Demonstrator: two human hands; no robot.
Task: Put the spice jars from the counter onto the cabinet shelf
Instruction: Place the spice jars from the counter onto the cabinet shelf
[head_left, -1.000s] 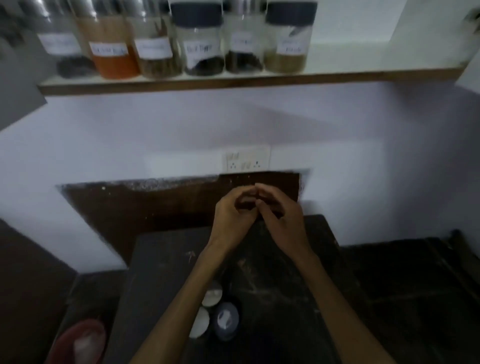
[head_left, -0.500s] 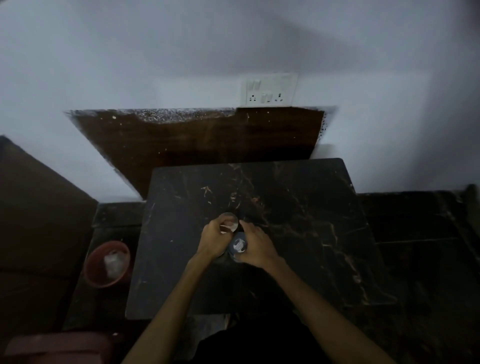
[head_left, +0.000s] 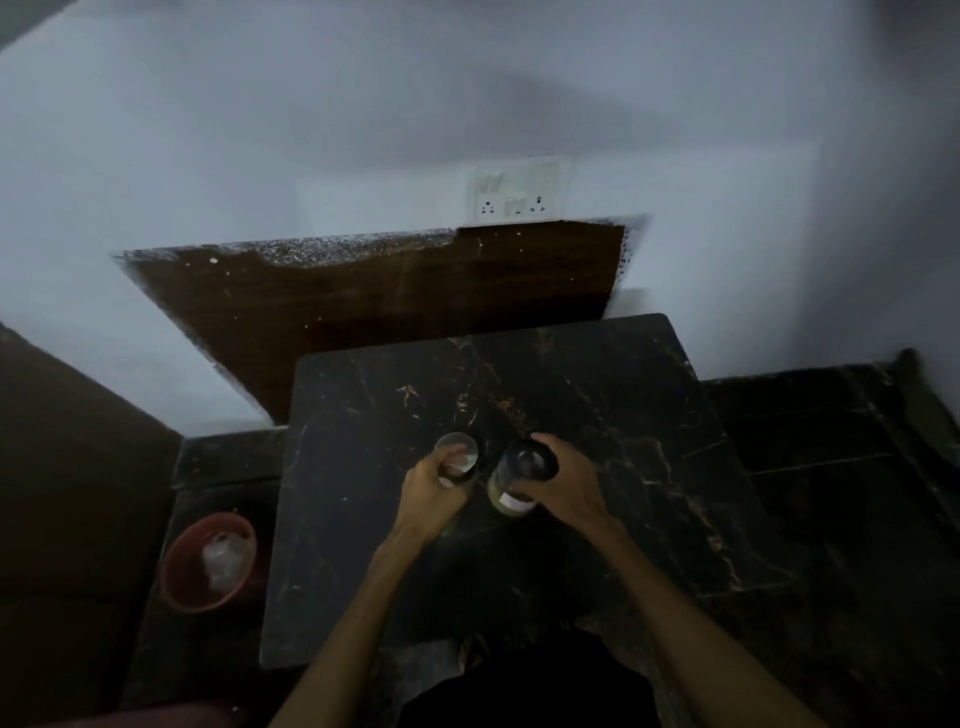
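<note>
Near the middle of the black marble countertop with pale and orange veining (head_left: 597, 415), two spice jars side by side, each in one hand. Right hand (head_left: 569, 486) wrapped around a clear jar with a dark round lid and a white label near its base (head_left: 514, 480); fingers curl over the lid's far side, thumb on the near side; jar tilted, lid leaning away toward the wall, yellowish contents showing low in the glass. Whether its base touches the counter cannot be told. Left hand (head_left: 434, 486) closed around a clear jar with a shiny, pale round top (head_left: 457, 454); most of its body hidden by the fingers, contents not readable in the dim light. The two jars sit just beside each other, a narrow dark gap between; hands apart, not touching. Both forearms bare, reaching in from the lower edge. Behind the counter, a dark brown wooden backboard with a speckled top edge (head_left: 389, 296) against the pale wall (head_left: 260, 130), and a white switch-and-socket plate (head_left: 517, 189) just above the board's right end. Left of the counter and lower, a round reddish-brown bowl holding something pale and crumpled (head_left: 208, 564). Dark stone surface to the right (head_left: 831, 467), well apart from the hands.
</note>
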